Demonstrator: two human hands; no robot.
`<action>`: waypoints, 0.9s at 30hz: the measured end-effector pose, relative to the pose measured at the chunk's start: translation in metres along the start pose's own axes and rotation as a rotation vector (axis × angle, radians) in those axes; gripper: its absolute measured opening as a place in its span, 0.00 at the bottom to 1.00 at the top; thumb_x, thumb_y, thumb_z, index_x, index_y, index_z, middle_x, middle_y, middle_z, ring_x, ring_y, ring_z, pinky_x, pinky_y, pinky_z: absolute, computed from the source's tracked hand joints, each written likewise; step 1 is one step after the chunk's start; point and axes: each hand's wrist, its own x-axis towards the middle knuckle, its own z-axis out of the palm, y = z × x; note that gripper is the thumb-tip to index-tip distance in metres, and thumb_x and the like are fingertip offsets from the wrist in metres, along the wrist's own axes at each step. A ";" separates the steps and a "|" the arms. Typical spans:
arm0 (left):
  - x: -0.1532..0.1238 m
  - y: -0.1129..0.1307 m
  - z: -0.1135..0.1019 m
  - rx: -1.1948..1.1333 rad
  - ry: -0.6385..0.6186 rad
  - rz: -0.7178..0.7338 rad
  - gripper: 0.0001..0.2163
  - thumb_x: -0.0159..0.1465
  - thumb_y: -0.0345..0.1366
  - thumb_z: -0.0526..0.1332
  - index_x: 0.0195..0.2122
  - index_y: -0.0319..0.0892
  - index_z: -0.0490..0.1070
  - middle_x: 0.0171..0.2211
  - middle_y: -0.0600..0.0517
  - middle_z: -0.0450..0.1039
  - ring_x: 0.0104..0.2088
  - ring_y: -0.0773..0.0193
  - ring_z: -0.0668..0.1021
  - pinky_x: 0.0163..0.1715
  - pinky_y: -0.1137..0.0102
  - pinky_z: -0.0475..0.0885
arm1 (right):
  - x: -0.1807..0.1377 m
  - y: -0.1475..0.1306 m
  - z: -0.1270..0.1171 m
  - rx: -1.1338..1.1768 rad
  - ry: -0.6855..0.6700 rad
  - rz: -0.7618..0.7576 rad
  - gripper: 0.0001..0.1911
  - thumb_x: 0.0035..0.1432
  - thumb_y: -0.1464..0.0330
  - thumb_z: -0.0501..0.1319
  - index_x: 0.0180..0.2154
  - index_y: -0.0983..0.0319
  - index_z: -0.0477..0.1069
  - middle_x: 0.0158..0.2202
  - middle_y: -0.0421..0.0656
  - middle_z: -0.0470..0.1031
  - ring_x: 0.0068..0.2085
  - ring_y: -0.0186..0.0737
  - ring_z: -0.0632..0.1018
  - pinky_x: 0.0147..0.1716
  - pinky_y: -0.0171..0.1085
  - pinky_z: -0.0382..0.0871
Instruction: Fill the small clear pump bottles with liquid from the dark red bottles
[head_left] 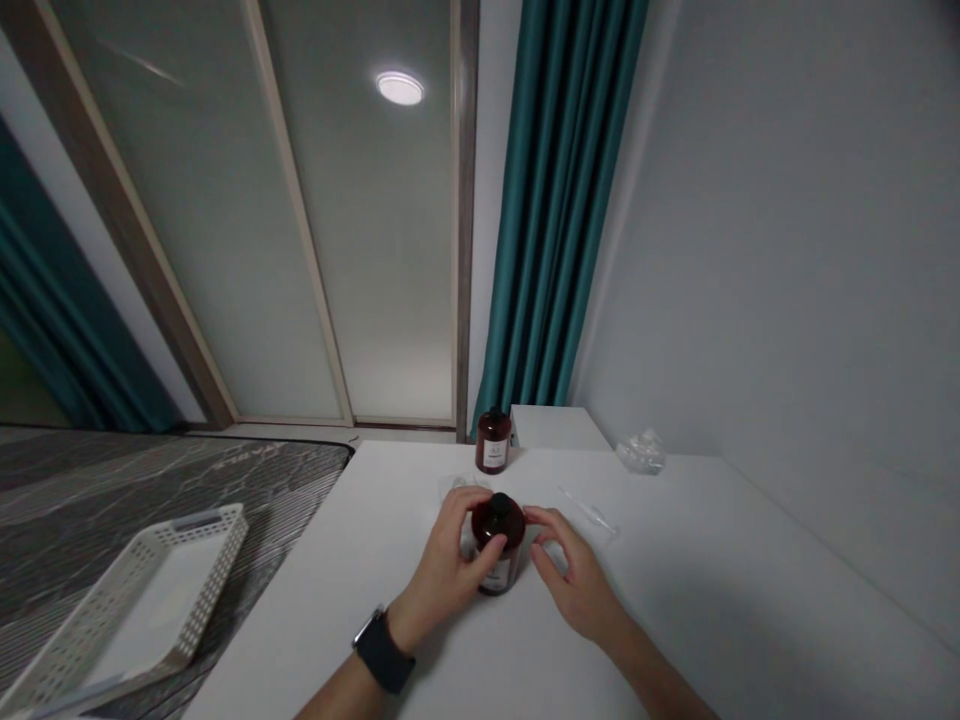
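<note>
The bottle [511,530] stands upright on the worktop [352,560], directly between the hands, its long axis vertical. The left hand [450,562] is the nearer, its fingers and thumb closed around the bottle's left and near side. The right hand [571,582] is partly open with fingers curled, holding nothing, its fingertips at the bottle's right side; contact cannot be confirmed. The bottle is dark reddish-brown and glossy, with a black cap [500,503] and pale label [496,575], partly shadowed.
</note>
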 end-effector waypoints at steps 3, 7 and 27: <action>0.000 -0.001 0.001 -0.010 0.001 0.000 0.14 0.64 0.34 0.62 0.51 0.45 0.66 0.49 0.44 0.72 0.50 0.52 0.75 0.52 0.56 0.71 | 0.004 -0.002 -0.004 -0.082 0.099 -0.051 0.14 0.65 0.69 0.56 0.50 0.56 0.72 0.46 0.47 0.78 0.43 0.45 0.79 0.46 0.45 0.74; -0.001 -0.001 0.001 -0.020 0.000 -0.007 0.14 0.64 0.34 0.62 0.51 0.45 0.66 0.49 0.44 0.72 0.51 0.51 0.74 0.53 0.56 0.70 | 0.015 -0.013 -0.009 -0.106 0.132 -0.116 0.11 0.67 0.69 0.54 0.45 0.57 0.75 0.42 0.47 0.78 0.45 0.47 0.78 0.46 0.45 0.74; 0.001 0.003 0.001 -0.057 0.032 0.077 0.14 0.61 0.28 0.64 0.47 0.46 0.67 0.47 0.48 0.73 0.48 0.55 0.76 0.48 0.61 0.71 | 0.022 -0.025 0.030 0.243 0.239 -0.030 0.09 0.68 0.68 0.55 0.43 0.58 0.74 0.43 0.45 0.78 0.48 0.44 0.78 0.51 0.43 0.71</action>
